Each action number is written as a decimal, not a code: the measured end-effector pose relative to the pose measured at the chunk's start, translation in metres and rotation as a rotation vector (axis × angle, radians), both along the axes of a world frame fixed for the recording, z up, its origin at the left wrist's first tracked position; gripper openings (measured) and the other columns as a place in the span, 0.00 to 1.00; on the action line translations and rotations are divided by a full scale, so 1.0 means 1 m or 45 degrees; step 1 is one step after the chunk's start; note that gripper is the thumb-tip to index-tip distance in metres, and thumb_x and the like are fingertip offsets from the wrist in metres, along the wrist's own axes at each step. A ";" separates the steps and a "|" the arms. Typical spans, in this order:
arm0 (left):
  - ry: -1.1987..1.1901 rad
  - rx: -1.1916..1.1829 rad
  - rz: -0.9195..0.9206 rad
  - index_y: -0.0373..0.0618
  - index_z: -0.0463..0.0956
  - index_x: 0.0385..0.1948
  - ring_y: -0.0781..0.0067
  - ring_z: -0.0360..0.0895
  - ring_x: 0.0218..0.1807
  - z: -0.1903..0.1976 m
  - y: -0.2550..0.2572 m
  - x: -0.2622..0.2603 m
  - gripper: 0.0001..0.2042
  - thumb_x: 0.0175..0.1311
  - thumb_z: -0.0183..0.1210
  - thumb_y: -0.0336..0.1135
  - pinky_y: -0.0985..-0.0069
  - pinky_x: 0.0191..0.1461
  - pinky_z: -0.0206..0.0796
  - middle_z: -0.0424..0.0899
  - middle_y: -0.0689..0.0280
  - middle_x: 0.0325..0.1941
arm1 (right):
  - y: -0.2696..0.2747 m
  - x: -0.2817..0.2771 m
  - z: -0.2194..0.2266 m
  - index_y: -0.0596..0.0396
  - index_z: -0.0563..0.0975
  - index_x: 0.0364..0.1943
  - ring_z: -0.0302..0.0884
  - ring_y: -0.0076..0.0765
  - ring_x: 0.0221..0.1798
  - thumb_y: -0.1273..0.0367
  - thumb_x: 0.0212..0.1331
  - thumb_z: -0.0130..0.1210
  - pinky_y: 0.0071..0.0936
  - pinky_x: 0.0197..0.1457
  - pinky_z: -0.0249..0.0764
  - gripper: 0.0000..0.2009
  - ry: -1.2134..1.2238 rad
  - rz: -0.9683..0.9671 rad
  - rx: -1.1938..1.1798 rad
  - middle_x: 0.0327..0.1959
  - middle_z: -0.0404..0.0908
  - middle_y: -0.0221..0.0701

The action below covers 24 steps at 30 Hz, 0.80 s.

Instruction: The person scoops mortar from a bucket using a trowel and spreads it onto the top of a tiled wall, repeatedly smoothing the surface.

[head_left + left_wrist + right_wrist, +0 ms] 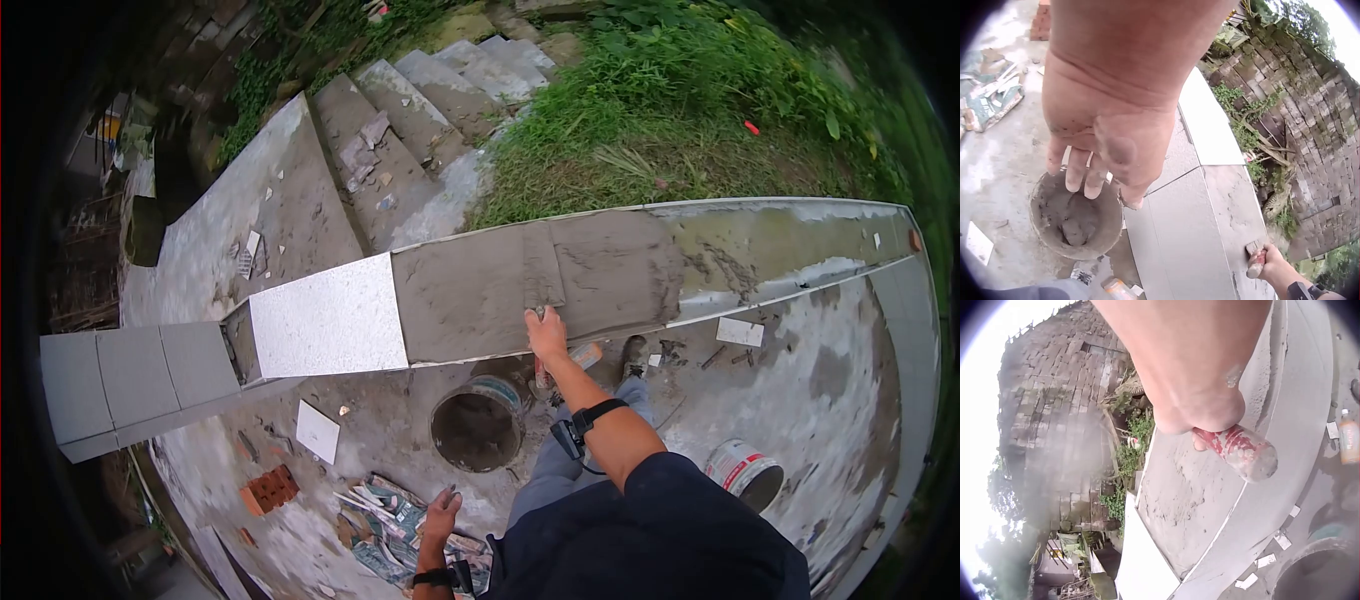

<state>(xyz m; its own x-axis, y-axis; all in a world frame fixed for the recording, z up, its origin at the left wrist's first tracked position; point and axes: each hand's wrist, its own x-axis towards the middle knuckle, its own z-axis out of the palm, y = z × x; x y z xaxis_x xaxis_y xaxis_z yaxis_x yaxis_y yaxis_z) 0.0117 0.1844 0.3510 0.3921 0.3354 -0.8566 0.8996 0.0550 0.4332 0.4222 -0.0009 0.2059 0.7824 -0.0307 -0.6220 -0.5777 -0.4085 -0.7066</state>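
Note:
My right hand (546, 332) grips the worn red handle (1244, 453) of a trowel. Its flat grey blade (543, 270) lies against the wet mortar (470, 290) on top of a low wall. A white-topped tile (330, 315) covers the wall to the left, bordering the mortar. Away from the wall, my left hand (440, 515) hangs loosely with nothing in it. In the left wrist view its fingers overlap the mouth of a mortar bucket (1075, 215), which stands on the ground by the wall.
Grey tiles (130, 375) cap the wall's left end. A second bucket (745, 470) stands at right. On the ground lie crumpled bags (390, 525), red bricks (270, 490), a loose tile (318, 432) and a bottle (1350, 437). Beyond the wall are steps (400, 110) and grass (640, 130).

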 end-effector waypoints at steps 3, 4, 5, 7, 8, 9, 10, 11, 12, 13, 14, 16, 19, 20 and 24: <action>0.025 0.029 -0.084 0.32 0.68 0.66 0.63 0.74 0.66 0.006 -0.005 0.006 0.26 0.71 0.60 0.37 0.71 0.69 0.64 0.77 0.52 0.65 | -0.019 0.003 -0.006 0.70 0.72 0.58 0.76 0.68 0.57 0.52 0.63 0.53 0.52 0.62 0.70 0.32 -0.002 0.019 -0.022 0.51 0.80 0.61; 0.017 0.014 -0.067 0.32 0.68 0.66 0.63 0.74 0.66 0.001 -0.004 0.001 0.26 0.71 0.60 0.36 0.71 0.69 0.64 0.77 0.51 0.65 | -0.024 0.003 -0.020 0.69 0.73 0.54 0.78 0.52 0.38 0.54 0.64 0.55 0.43 0.44 0.73 0.28 -0.141 0.040 -0.098 0.36 0.80 0.49; 0.009 -0.001 -0.051 0.32 0.68 0.66 0.62 0.74 0.66 -0.001 -0.004 0.001 0.26 0.71 0.60 0.36 0.71 0.69 0.64 0.77 0.51 0.65 | -0.029 0.004 -0.029 0.68 0.74 0.49 0.80 0.35 0.19 0.56 0.64 0.56 0.35 0.26 0.76 0.24 -0.280 0.062 -0.174 0.22 0.80 0.37; 0.046 0.005 -0.064 0.32 0.69 0.66 0.62 0.75 0.66 0.000 -0.006 0.000 0.26 0.70 0.60 0.36 0.71 0.69 0.64 0.77 0.50 0.65 | -0.040 0.006 -0.038 0.68 0.74 0.49 0.80 0.35 0.19 0.56 0.64 0.56 0.34 0.25 0.76 0.24 -0.316 0.037 -0.201 0.22 0.81 0.37; 0.084 0.014 -0.071 0.32 0.69 0.66 0.61 0.75 0.65 0.001 -0.008 0.001 0.26 0.70 0.60 0.36 0.71 0.68 0.65 0.77 0.50 0.64 | -0.045 0.008 -0.038 0.68 0.74 0.50 0.80 0.34 0.19 0.56 0.64 0.56 0.34 0.25 0.76 0.24 -0.352 0.018 -0.223 0.23 0.81 0.37; 0.083 0.013 -0.074 0.32 0.69 0.66 0.61 0.75 0.65 0.001 -0.009 0.001 0.26 0.70 0.60 0.36 0.71 0.68 0.65 0.77 0.50 0.64 | -0.053 0.009 -0.038 0.68 0.74 0.50 0.80 0.34 0.19 0.56 0.64 0.56 0.34 0.25 0.76 0.24 -0.354 0.015 -0.225 0.23 0.81 0.37; 0.074 0.017 -0.071 0.33 0.69 0.65 0.61 0.75 0.65 0.001 -0.010 0.000 0.25 0.70 0.60 0.37 0.71 0.68 0.65 0.77 0.50 0.64 | -0.062 0.014 -0.024 0.68 0.74 0.52 0.78 0.51 0.38 0.53 0.64 0.54 0.43 0.43 0.73 0.27 -0.215 0.020 -0.165 0.36 0.81 0.48; 0.066 0.022 -0.069 0.33 0.70 0.65 0.62 0.76 0.65 0.001 -0.012 0.000 0.25 0.70 0.60 0.37 0.71 0.68 0.66 0.78 0.51 0.64 | -0.070 0.018 -0.015 0.68 0.74 0.54 0.77 0.67 0.56 0.50 0.63 0.53 0.52 0.61 0.71 0.30 -0.077 0.025 -0.105 0.49 0.81 0.59; 0.064 0.021 -0.072 0.33 0.70 0.65 0.62 0.76 0.65 0.000 -0.014 0.000 0.25 0.70 0.60 0.37 0.71 0.68 0.66 0.78 0.51 0.64 | -0.076 0.020 -0.006 0.68 0.74 0.54 0.77 0.67 0.56 0.50 0.63 0.53 0.52 0.61 0.71 0.30 -0.079 0.022 -0.105 0.49 0.81 0.59; 0.087 0.022 -0.061 0.33 0.70 0.65 0.62 0.76 0.65 0.002 -0.017 0.004 0.25 0.70 0.60 0.37 0.71 0.68 0.66 0.78 0.51 0.63 | -0.083 0.022 -0.003 0.68 0.74 0.54 0.77 0.67 0.56 0.50 0.63 0.53 0.52 0.61 0.70 0.30 -0.054 0.013 -0.079 0.49 0.81 0.59; 0.112 0.022 -0.050 0.33 0.70 0.65 0.62 0.76 0.64 0.004 -0.019 0.007 0.25 0.70 0.60 0.37 0.71 0.67 0.66 0.79 0.51 0.62 | -0.089 0.024 -0.001 0.68 0.74 0.54 0.77 0.67 0.56 0.50 0.63 0.53 0.52 0.61 0.70 0.30 -0.028 0.005 -0.052 0.49 0.81 0.58; 0.113 0.036 -0.073 0.34 0.70 0.65 0.62 0.76 0.64 0.010 -0.024 0.015 0.25 0.70 0.60 0.37 0.71 0.68 0.66 0.79 0.51 0.62 | -0.099 0.027 -0.003 0.68 0.74 0.54 0.76 0.66 0.57 0.51 0.63 0.53 0.52 0.62 0.70 0.30 -0.037 0.014 -0.067 0.50 0.81 0.58; 0.110 0.042 -0.071 0.34 0.70 0.65 0.62 0.76 0.65 0.012 -0.029 0.020 0.25 0.70 0.60 0.37 0.71 0.68 0.65 0.79 0.51 0.62 | -0.111 0.028 -0.027 0.67 0.74 0.50 0.77 0.50 0.38 0.54 0.64 0.55 0.42 0.43 0.72 0.26 -0.157 0.025 -0.122 0.36 0.80 0.48; 0.105 0.034 -0.048 0.33 0.70 0.65 0.63 0.76 0.65 0.011 -0.030 0.021 0.25 0.70 0.60 0.38 0.71 0.68 0.65 0.79 0.52 0.62 | -0.114 0.028 -0.036 0.67 0.74 0.47 0.78 0.34 0.18 0.58 0.65 0.57 0.33 0.23 0.74 0.21 -0.269 0.024 -0.161 0.23 0.80 0.37; 0.038 0.063 -0.104 0.34 0.70 0.65 0.64 0.75 0.65 0.006 -0.031 0.020 0.25 0.70 0.60 0.38 0.72 0.69 0.64 0.79 0.54 0.62 | -0.128 0.029 -0.053 0.66 0.74 0.45 0.78 0.34 0.19 0.58 0.65 0.57 0.34 0.23 0.74 0.20 -0.328 -0.014 -0.197 0.23 0.80 0.37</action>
